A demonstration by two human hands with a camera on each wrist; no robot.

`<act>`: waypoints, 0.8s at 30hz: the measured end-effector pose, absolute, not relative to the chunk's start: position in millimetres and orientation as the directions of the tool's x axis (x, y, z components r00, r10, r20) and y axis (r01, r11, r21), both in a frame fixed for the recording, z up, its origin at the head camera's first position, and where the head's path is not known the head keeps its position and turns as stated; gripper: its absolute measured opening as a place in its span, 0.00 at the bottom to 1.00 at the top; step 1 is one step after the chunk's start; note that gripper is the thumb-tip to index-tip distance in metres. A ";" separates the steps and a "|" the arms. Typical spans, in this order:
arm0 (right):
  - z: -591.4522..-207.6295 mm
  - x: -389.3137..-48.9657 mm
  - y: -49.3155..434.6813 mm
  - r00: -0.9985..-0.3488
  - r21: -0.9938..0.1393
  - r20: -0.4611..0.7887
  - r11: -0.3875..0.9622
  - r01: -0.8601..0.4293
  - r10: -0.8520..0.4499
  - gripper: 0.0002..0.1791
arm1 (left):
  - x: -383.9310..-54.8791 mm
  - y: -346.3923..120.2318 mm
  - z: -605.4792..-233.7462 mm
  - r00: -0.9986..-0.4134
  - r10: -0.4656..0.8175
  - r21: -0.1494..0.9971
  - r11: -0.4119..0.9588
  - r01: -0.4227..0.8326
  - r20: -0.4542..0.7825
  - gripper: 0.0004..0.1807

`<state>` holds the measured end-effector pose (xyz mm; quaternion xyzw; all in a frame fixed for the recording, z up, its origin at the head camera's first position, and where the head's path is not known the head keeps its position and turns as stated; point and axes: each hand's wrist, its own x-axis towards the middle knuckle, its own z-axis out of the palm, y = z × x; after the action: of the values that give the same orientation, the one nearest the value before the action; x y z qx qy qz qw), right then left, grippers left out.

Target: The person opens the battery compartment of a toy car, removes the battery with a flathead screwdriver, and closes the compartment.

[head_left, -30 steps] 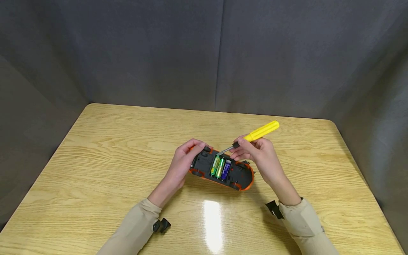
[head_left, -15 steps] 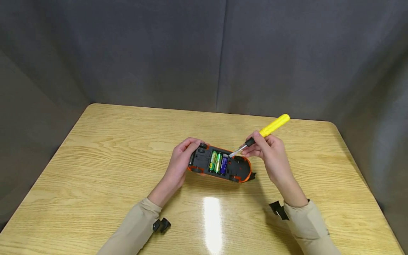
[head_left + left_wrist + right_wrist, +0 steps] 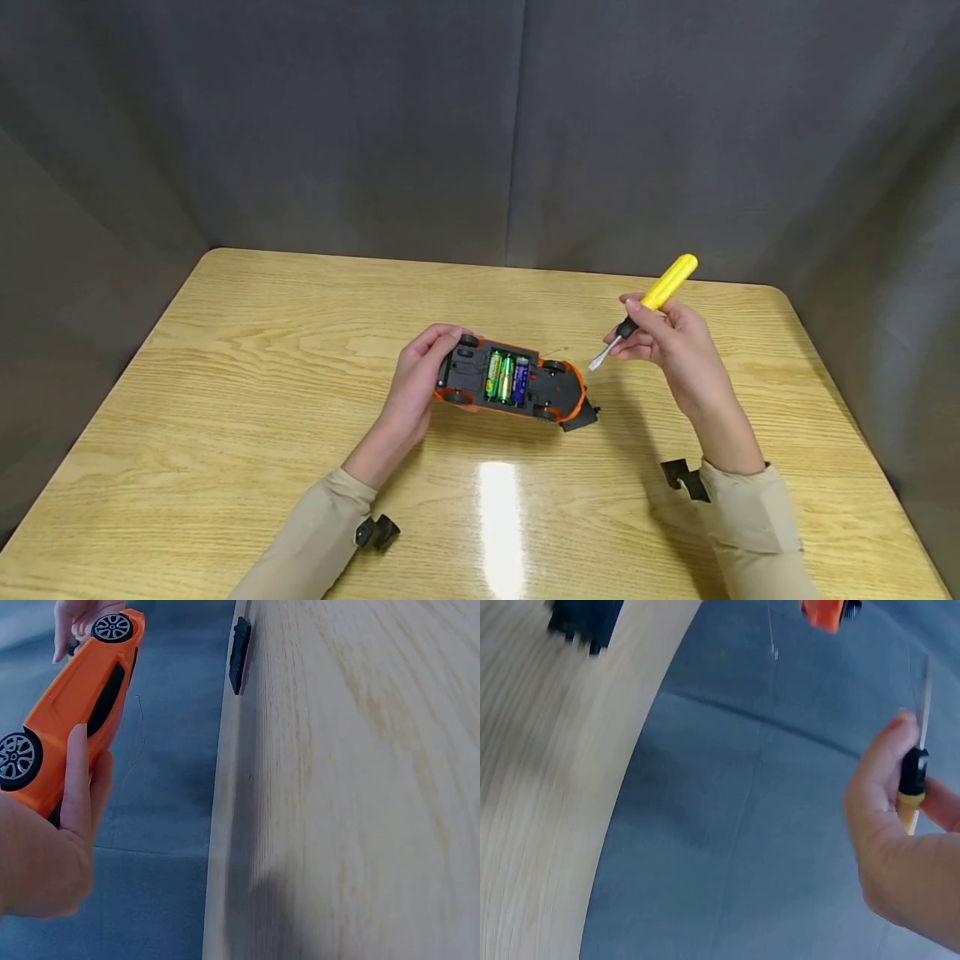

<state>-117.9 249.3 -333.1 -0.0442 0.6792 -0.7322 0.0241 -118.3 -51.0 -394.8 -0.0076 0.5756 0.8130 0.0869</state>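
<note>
My left hand [image 3: 411, 375] grips the rear or front end of an orange toy car [image 3: 82, 697], held upside down above the table. Its black underside [image 3: 555, 390] faces up, with an uncovered battery compartment. Two green-and-gold batteries [image 3: 499, 377] and a purple one [image 3: 520, 382] lie side by side in it. My right hand [image 3: 686, 358] pinches a screwdriver with a yellow handle [image 3: 670, 282] near its black collar. The flat metal tip [image 3: 596, 363] points down-left, just right of the car and apart from it.
A black plastic piece [image 3: 580, 418] lies on the wooden table [image 3: 285, 350], partly hidden by the car's right end. A thin wire [image 3: 142, 727] hangs near the car. Dark grey fabric walls [image 3: 360, 125] stand behind the table and at its sides.
My right hand has drawn the screwdriver away from the battery compartment, up and to the right. The car has shifted slightly left and turned more level, showing more of the black piece.
</note>
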 end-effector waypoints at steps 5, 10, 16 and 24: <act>-333.0 -122.2 267.4 -0.994 -0.989 0.049 -0.145 -0.035 -0.097 0.09 | -119.1 -52.3 -394.0 -0.987 0.116 0.937 -0.317 -0.146 -0.115 0.11; -332.7 -125.3 281.1 -0.997 -0.983 0.025 -0.182 -0.012 -0.068 0.07 | -120.2 -53.7 -394.2 -0.986 0.113 0.937 -0.317 -0.149 -0.119 0.10; -333.3 -128.9 291.3 -0.999 -0.984 0.000 -0.176 0.009 -0.051 0.17 | -120.4 -55.4 -394.8 -0.987 0.109 0.935 -0.321 -0.149 -0.120 0.10; -339.6 -134.3 303.5 -0.995 -0.994 -0.021 -0.109 0.031 -0.097 0.10 | -121.0 -56.4 -394.7 -0.987 0.107 0.935 -0.323 -0.147 -0.118 0.10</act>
<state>-134.3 303.5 -339.6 -0.0248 0.6661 -0.7442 0.0432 -121.0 -56.4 -394.7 -0.0173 0.5767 0.8130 0.0779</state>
